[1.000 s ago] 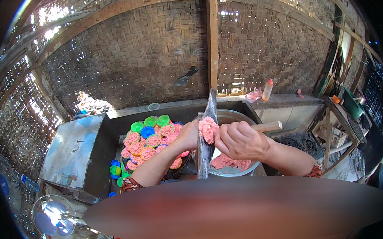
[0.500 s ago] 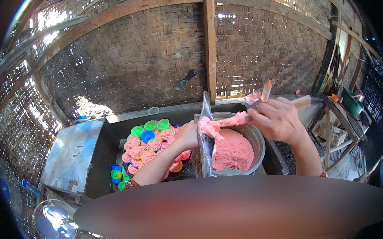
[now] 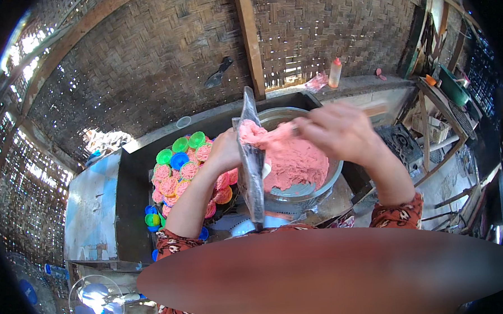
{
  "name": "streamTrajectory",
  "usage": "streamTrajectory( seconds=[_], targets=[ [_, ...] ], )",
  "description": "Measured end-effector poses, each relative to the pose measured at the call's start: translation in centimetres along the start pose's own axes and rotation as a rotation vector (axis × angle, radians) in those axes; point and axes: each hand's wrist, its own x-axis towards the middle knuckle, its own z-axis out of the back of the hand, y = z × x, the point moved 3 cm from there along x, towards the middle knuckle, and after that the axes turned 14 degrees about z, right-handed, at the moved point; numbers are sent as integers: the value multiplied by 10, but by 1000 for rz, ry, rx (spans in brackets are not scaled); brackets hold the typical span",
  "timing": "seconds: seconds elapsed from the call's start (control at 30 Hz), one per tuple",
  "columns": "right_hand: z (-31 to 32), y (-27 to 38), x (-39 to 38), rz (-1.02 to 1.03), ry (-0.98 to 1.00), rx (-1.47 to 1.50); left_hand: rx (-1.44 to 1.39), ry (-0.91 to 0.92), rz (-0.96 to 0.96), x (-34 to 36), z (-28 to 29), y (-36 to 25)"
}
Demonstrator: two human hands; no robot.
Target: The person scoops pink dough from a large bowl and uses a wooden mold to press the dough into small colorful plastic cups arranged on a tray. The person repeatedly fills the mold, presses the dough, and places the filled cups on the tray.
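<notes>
My left hand grips an upright, flat, dark tool with a worn shiny surface, held at the bowl's left side. Pink dough clings to its upper part. My right hand, slightly blurred, is closed on a wooden stick, its near end smeared with dough that reaches across to the flat tool. Beneath them a metal bowl holds a mass of pink dough. Left of the bowl, several colored cups sit piled, many filled with crimped pink dough. A blurred oval hides the lower part of the view.
A metal box stands left, beside loose cups and a fan. A bottle and pink bag sit on the back ledge. A stove and wooden shelf are at right.
My right hand pulled away rightward from the flat tool, stretching the dough lump, and now sits slightly back toward it. The scene has shifted left and upward in view.
</notes>
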Motion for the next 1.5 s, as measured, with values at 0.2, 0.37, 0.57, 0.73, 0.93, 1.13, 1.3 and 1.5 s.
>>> streamTrajectory(
  seconds=[0.2,0.37,0.57,0.73,0.93,1.13,1.3,1.5],
  targets=[
    [-4,-27,-38,-485,-47,172,-341,18,-179,2,-5,12],
    [-29,-15,-49,-411,-19,286,-734,388,15,40,-24,56],
    [-6,-27,-33,-340,74,391,-386,-36,-173,15,-12,24],
    [-7,-47,-5,-292,513,403,118,-208,-32,-3,-13,-5],
    [-27,-18,35,-304,515,331,27,-183,32,-4,-16,-16],
    [-22,29,37,333,152,-232,-67,84,-45,10,-18,12],
    [12,15,10,276,-75,-371,-57,-9,-62,17,-11,32],
    [-41,-3,-27,-928,-693,736,-208,-383,-208,15,-12,0]
  ],
)
